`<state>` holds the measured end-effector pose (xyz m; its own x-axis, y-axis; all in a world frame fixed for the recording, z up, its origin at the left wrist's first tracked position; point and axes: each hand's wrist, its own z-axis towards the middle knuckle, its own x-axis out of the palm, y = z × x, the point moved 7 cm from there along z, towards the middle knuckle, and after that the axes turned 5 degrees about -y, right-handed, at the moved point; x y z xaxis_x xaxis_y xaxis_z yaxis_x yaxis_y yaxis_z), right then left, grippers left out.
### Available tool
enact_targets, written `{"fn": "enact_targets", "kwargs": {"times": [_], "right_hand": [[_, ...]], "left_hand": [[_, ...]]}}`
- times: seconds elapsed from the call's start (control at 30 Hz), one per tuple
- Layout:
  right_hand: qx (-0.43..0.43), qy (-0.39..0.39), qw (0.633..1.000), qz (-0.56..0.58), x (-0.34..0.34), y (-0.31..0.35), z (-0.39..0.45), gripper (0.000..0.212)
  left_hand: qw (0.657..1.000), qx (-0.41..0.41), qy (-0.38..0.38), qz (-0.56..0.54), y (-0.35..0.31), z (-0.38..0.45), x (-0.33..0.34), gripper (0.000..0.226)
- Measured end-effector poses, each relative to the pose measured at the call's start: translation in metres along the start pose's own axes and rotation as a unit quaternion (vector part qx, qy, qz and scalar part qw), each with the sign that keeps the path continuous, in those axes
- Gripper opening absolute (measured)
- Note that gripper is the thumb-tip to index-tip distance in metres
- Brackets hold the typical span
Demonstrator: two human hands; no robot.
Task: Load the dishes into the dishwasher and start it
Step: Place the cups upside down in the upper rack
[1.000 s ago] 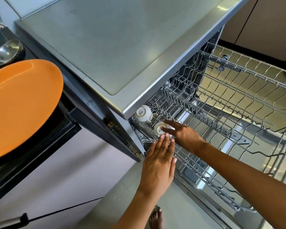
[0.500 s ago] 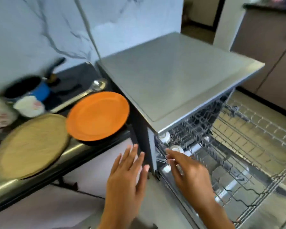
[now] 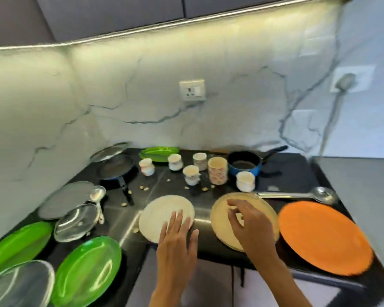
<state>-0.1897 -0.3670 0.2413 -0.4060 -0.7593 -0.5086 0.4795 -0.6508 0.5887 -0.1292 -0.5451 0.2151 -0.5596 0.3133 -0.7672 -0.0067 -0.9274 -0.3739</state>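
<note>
Hands [image 3: 213, 235] spread, holding nothing, above round pale plate [image 3: 162, 214] and beige plate [image 3: 222, 224].

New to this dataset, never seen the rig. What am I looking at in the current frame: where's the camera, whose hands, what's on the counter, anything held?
There is no robot. A person wears a wide-angle camera on the head, looking forward and down, so both hands are their own.

The left hand is flat, fingers straight, over the white plate. The right hand hovers over the beige plate, fingers curled; blur hides whether it grips anything.

On the black counter also lie an orange plate, green plates, a steel ladle, a blue saucepan, a frying pan, small white cups and glass lids.
</note>
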Motion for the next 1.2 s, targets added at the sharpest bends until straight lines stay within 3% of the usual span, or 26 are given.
{"fn": "enact_targets", "kwargs": {"times": [0.2,0.27,0.53,0.67,0.8,0.93,1.2], "right_hand": [[0.022,0.036,0.999,-0.023,0.109,-0.012,0.07,0.023],[0.034,0.039,0.998,-0.038,0.136,-0.02,0.089,0.025],[0.074,0.034,0.994,-0.079,0.173,-0.047,0.113,0.024],[0.069,0.054,0.992,-0.089,0.175,-0.056,0.11,0.024],[0.075,0.065,0.99,-0.103,0.17,-0.068,0.107,0.022],[0.084,0.066,0.989,-0.102,0.155,-0.073,0.099,0.024],[0.09,0.034,0.989,-0.112,0.064,-0.078,0.054,0.036]], "left_hand": [[0.999,0.015,-0.006,0.034,0.063,0.115,0.054,0.045],[0.997,0.048,0.027,0.052,0.071,0.154,0.082,0.038],[0.955,0.132,0.223,0.142,0.09,0.246,0.184,0.07],[0.934,0.143,0.291,0.149,0.105,0.252,0.216,0.062],[0.941,0.143,0.288,0.108,0.104,0.259,0.217,0.055],[0.957,0.162,0.228,0.082,0.089,0.26,0.191,0.057],[0.951,0.249,0.176,-0.043,-0.023,0.204,0.11,0.057]]}}
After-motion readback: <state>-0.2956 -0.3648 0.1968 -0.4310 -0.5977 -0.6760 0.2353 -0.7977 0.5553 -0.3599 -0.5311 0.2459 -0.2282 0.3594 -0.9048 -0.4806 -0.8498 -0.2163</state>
